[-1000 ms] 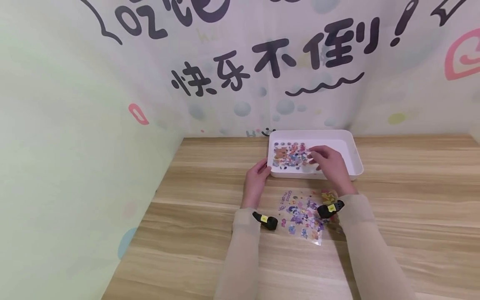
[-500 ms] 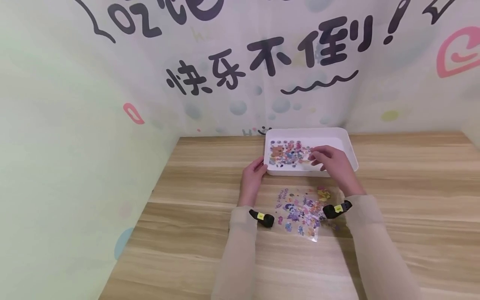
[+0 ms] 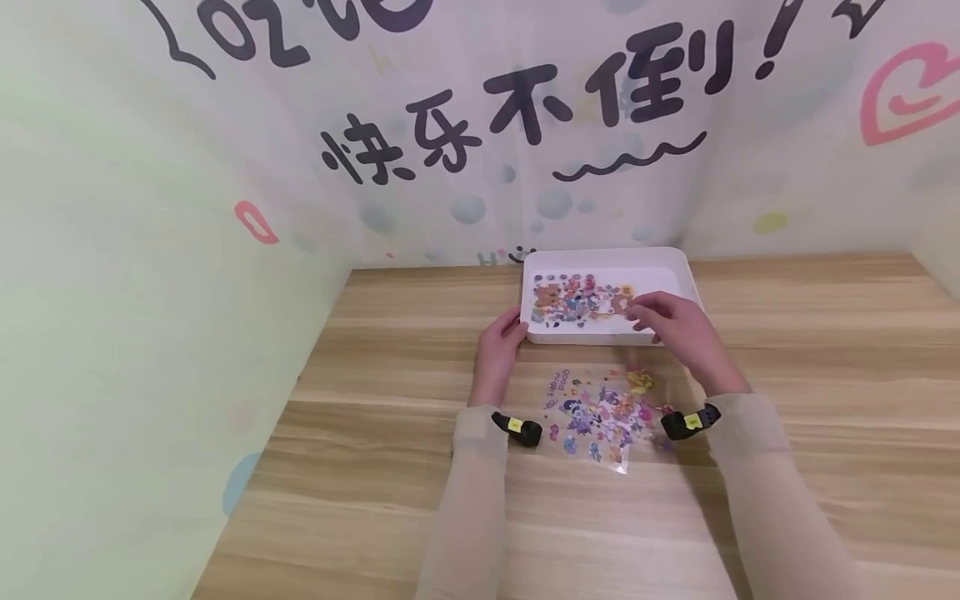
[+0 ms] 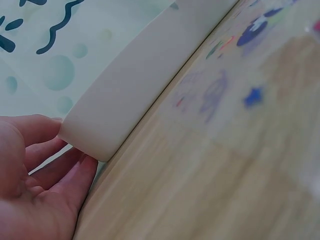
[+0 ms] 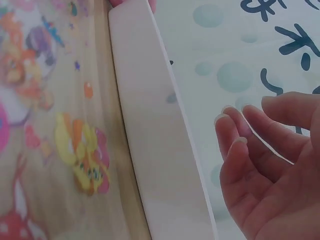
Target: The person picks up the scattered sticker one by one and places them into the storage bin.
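Observation:
My left hand (image 3: 496, 352) grips the left end of a white shallow tray (image 3: 585, 339); in the left wrist view its thumb and fingers (image 4: 75, 180) meet the tray's corner. Inside the tray's left part lies a sheet of colourful cartoon stickers (image 3: 572, 303). Over the tray's right part is my right hand (image 3: 681, 333), fingers loosely bent. In the right wrist view nothing shows between its fingers (image 5: 235, 165). Below the tray, a clear sticker sheet (image 3: 596, 421) with purple, orange and yellow figures lies on the table, partly near my right wrist.
The wood-grain table (image 3: 375, 500) runs back to a printed wall cloth (image 3: 450, 192) with black characters. The tray stands close to this cloth. A pale wall (image 3: 135, 333) borders the table on the left. Black wrist cameras sit on both sleeves.
My right hand has shifted right relative to the tray, uncovering more of the stickers inside, including a brown ring-shaped one. My left hand stays at the tray's corner. The head view has turned slightly.

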